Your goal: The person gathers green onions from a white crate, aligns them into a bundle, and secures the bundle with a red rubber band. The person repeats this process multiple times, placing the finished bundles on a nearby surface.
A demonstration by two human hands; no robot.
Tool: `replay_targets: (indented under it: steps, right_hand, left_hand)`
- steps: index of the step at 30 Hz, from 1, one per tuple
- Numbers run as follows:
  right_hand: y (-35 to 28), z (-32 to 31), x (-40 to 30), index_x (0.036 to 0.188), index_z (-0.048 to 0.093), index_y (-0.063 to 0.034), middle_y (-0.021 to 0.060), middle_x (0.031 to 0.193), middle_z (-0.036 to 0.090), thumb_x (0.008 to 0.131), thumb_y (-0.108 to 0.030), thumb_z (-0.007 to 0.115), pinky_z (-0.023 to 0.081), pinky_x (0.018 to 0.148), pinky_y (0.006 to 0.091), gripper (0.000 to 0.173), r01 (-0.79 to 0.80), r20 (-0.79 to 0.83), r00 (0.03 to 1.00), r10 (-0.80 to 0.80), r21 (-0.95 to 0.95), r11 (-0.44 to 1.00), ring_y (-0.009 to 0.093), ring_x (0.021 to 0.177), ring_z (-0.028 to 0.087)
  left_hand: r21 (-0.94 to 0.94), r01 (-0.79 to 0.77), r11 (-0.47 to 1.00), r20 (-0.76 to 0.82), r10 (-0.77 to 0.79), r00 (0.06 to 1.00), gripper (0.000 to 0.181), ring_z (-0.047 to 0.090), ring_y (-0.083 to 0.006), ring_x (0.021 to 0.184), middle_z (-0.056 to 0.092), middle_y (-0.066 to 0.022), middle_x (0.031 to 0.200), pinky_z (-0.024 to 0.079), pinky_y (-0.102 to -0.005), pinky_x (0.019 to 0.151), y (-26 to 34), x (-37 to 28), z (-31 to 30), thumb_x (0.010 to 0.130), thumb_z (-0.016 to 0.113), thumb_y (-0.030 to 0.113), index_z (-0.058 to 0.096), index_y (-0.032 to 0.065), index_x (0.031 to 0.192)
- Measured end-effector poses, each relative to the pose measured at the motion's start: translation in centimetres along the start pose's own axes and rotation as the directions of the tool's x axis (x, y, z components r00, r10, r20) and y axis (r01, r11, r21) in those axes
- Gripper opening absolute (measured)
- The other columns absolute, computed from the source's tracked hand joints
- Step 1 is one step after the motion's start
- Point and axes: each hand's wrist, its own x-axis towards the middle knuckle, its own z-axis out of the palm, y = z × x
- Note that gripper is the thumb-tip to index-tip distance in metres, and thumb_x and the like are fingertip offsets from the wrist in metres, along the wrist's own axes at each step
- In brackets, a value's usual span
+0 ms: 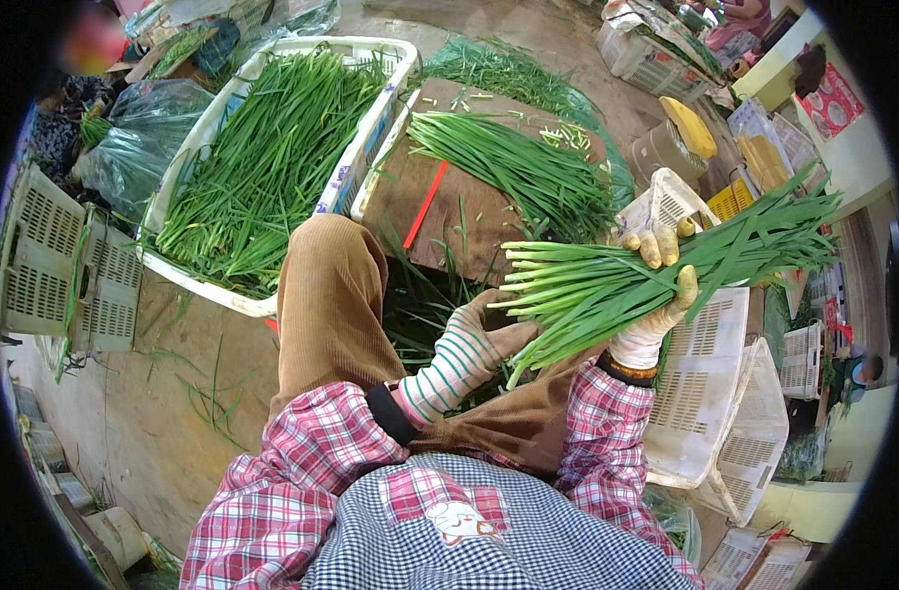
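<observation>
My right hand (656, 295), in a soiled, pale glove, grips a bunch of garlic chives (626, 287). The pale stem ends point left and the green leaves fan out to the right. My left hand (483, 339), with a green-striped cuff, is at the lower stem ends; some of its fingers are hidden, and whether they grip is unclear. Ahead, another bunch of chives (516, 162) lies on a wooden board (398, 195) with a red strip (425, 205) and cut stem pieces (565, 136). A white plastic crate (151, 214) on the left is full of loose chives (272, 147).
Green trimmings (494, 70) lie on a sheet behind the board. White crates (696, 376) stand beside my right arm, others (44, 251) at far left. A clear plastic bag (147, 140) sits past the full crate. Other people are at the edges.
</observation>
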Motion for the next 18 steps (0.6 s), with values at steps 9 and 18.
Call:
replay_targets:
  steps: [9,18]
  right_hand:
    - [0.6,0.6,-0.2,0.131,0.046,-0.0083,-0.0013,0.086,0.044,0.084,-0.019,0.072,0.040,0.095,0.0393,0.054,-0.051,-0.027,0.998,0.050,-0.019,0.999,0.014,0.080,0.047]
    - [0.7,0.6,-0.1,0.128,0.045,-0.0085,-0.0004,0.088,0.046,0.087,-0.018,0.069,0.041,0.097,0.0395,0.049,-0.043,-0.064,0.997,0.038,-0.081,0.996,0.014,0.083,0.049]
  left_hand:
    - [0.018,-0.013,1.000,-0.123,0.015,0.992,0.028,0.068,-0.0144,0.084,0.071,-0.0120,0.098,0.057,-0.0271,0.076,-1.2,0.9,-0.6,0.086,0.074,0.006,0.061,-0.0039,0.109]
    - [0.362,-0.077,0.929,-0.110,0.125,0.986,0.023,0.065,-0.0108,0.084,0.071,-0.0090,0.097,0.055,-0.0260,0.073,-1.5,1.1,-1.0,0.089,0.070,0.005,0.061,-0.0051,0.108]
